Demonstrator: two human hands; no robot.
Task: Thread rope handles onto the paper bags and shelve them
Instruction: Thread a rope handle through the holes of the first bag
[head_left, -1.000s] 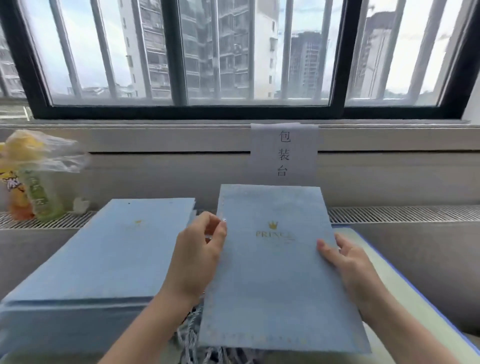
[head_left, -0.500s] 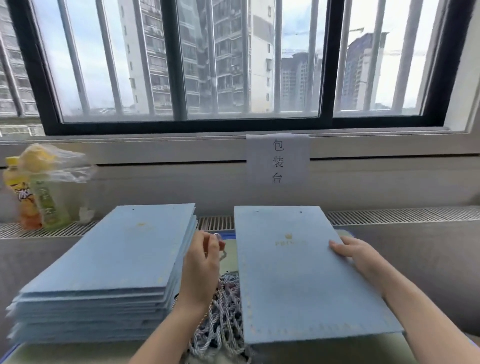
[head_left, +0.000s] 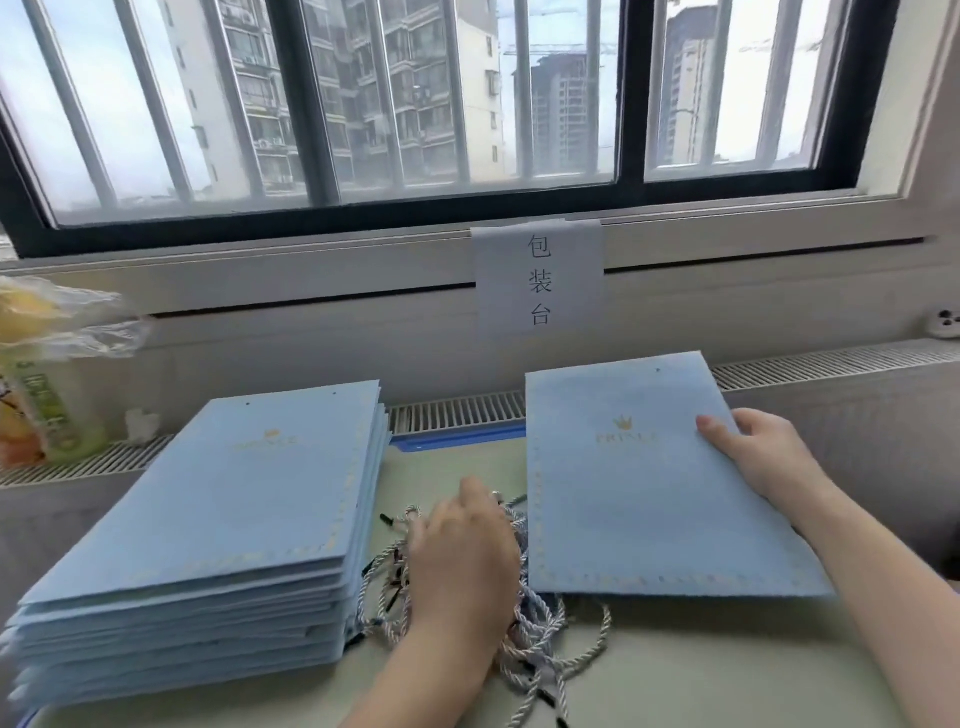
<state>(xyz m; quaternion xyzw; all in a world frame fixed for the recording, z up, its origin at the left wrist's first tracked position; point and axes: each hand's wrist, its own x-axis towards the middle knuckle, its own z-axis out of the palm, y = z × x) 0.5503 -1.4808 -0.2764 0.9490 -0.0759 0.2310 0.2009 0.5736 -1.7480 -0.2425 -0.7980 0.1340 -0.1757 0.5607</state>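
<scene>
Single bag: a flat pale-blue paper bag with a gold crown logo (head_left: 644, 483) is being held tilted at the right, its near edge lying over the ropes.
Right hand: the right hand (head_left: 758, 452) is gripping the bag's right edge, thumb laid on its face, the other fingers hidden beneath.
Left hand: the left hand (head_left: 462, 551) is being lowered, palm down, onto the ropes; whether a rope is being pinched cannot be told, as the fingers are blurred.
Ropes: a tangled heap of white-and-blue twisted rope handles with black tips (head_left: 535, 639) is lying on the pale-green surface (head_left: 701, 670), between the stack and the held bag.
Stack: a tall stack of flat pale-blue paper bags (head_left: 223, 525) is resting at the left of the surface.
Background: a white paper sign with three black characters (head_left: 537, 278) is being displayed under the window.
</scene>
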